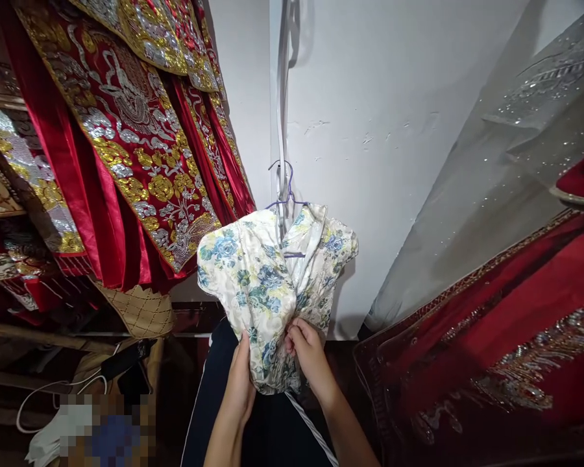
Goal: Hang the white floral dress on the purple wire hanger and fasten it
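A cream dress with blue and yellow flowers (263,279) hangs on a purple wire hanger (286,188) against the white wall. Its lower part is bunched together. My left hand (239,383) presses flat against the left side of the bunched fabric. My right hand (307,353) pinches the fabric at the front, fingers curled into the folds. A white cord (311,425) runs down from under the dress between my forearms.
Red robes with gold and silver embroidery (126,136) hang at the left. More red embroidered cloth (491,350) and grey sequinned fabric (516,149) fill the right. A woven tan bag (141,311), cables and a dark device lie lower left.
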`<control>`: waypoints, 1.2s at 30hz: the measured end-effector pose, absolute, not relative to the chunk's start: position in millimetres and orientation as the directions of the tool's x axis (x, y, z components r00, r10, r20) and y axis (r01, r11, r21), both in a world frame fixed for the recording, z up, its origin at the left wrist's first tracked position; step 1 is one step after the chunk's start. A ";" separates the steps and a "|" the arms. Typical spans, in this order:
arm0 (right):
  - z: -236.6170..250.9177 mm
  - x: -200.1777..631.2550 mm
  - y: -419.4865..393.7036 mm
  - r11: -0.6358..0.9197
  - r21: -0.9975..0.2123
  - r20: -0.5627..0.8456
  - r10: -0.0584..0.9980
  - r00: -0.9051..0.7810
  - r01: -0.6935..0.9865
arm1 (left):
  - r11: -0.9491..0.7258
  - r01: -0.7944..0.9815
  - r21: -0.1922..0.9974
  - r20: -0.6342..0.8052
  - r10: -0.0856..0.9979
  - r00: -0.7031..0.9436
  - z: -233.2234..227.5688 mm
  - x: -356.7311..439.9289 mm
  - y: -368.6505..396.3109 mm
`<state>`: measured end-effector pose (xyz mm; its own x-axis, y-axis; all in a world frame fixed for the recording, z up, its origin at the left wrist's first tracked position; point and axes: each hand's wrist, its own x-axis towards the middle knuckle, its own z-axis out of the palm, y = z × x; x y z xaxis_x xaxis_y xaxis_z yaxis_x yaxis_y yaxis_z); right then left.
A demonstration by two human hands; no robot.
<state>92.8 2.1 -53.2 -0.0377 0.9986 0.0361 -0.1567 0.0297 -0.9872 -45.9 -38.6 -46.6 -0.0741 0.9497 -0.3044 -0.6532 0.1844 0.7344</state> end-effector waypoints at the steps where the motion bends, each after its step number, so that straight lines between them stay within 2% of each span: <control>1: -52.3 94.5 1.5 0.009 -0.989 0.016 0.999 -0.048 -0.150 | 0.156 -0.653 0.741 -0.280 0.956 -0.090 -48.6 -47.5 -37.4; 3: -51.7 98.3 -0.3 -0.010 -0.991 -0.002 0.998 -0.058 -0.132 | 0.047 -0.642 0.765 -0.237 0.947 -0.214 -55.9 -53.2 -34.2; 4: -51.7 100.1 -1.4 -0.009 -0.993 -0.002 0.998 -0.057 -0.121 | -0.035 -0.622 0.783 -0.222 0.917 -0.331 -60.9 -56.9 -32.4; 7: -52.6 102.5 -5.0 0.007 -0.996 0.012 0.999 -0.048 -0.094 | -0.272 -0.442 0.855 -0.141 0.697 -0.703 -77.3 -66.5 -28.4; 8: -53.0 101.8 -6.2 0.011 -0.996 0.016 0.999 -0.052 -0.085 | -0.301 -0.367 0.880 -0.095 0.647 -0.757 -81.4 -67.4 -28.0; 9: -53.4 100.4 -7.3 0.011 -0.997 0.015 0.998 -0.059 -0.072 | -0.301 -0.305 0.903 -0.041 0.647 -0.761 -84.0 -66.5 -28.1; 11: -53.5 96.1 -9.1 0.009 -0.999 0.013 0.997 -0.082 -0.046 | -0.250 -0.220 0.943 0.064 0.785 -0.616 -85.3 -59.3 -29.4; 13: -52.2 91.6 -10.7 0.024 -0.999 0.026 0.993 -0.115 -0.024 | -0.201 -0.147 0.969 0.136 0.921 -0.365 -83.5 -47.5 -31.5; 15: -49.5 88.4 -13.2 0.049 -0.999 0.048 0.987 -0.153 -0.003 | -0.203 -0.068 0.977 0.188 0.964 -0.190 -82.0 -35.8 -33.5; 20: -43.9 86.6 -23.8 -0.057 -0.998 -0.052 0.961 -0.272 -0.011 | -0.243 0.072 0.967 0.248 0.966 -0.069 -83.6 -23.9 -35.0; 23: -33.3 93.5 -19.4 -0.101 -0.992 -0.079 0.962 -0.260 -0.071 | -0.289 0.111 0.951 0.295 0.954 -0.043 -80.0 -21.4 -35.7; 26: 5.4 111.8 5.1 -0.035 -0.988 -0.012 0.988 -0.156 -0.149 | -0.308 0.178 0.935 0.316 0.949 -0.020 -72.3 -13.5 -39.3; 29: 72.9 134.0 42.6 0.058 -0.978 0.070 0.996 -0.055 -0.199 | -0.316 0.229 0.921 0.317 0.948 0.035 -67.5 -0.8 -44.0; 31: 117.8 143.0 65.1 0.169 -0.948 0.191 0.980 -0.057 -0.269 | -0.328 0.249 0.911 0.312 0.944 0.103 -68.5 5.8 -44.1; 32: 135.5 144.7 73.4 0.212 -0.931 0.222 0.975 -0.002 -0.299 | -0.332 0.258 0.907 0.307 0.942 0.133 -70.3 7.3 -42.5; 34: 156.5 143.1 82.4 0.278 -0.900 0.268 0.960 0.076 -0.335 | -0.330 0.278 0.902 0.295 0.942 0.161 -74.2 5.4 -35.3; 36: 157.6 137.9 82.1 0.303 -0.891 0.296 0.952 0.075 -0.338 | -0.316 0.288 0.904 0.279 0.946 0.165 -73.5 -2.8 -23.6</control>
<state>137.9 82.1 157.6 0.0752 0.9524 0.2956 -0.3376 0.3032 -0.8911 -2.8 -23.6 -73.5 0.1652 0.9461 0.2786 0.2880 -0.3164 0.9039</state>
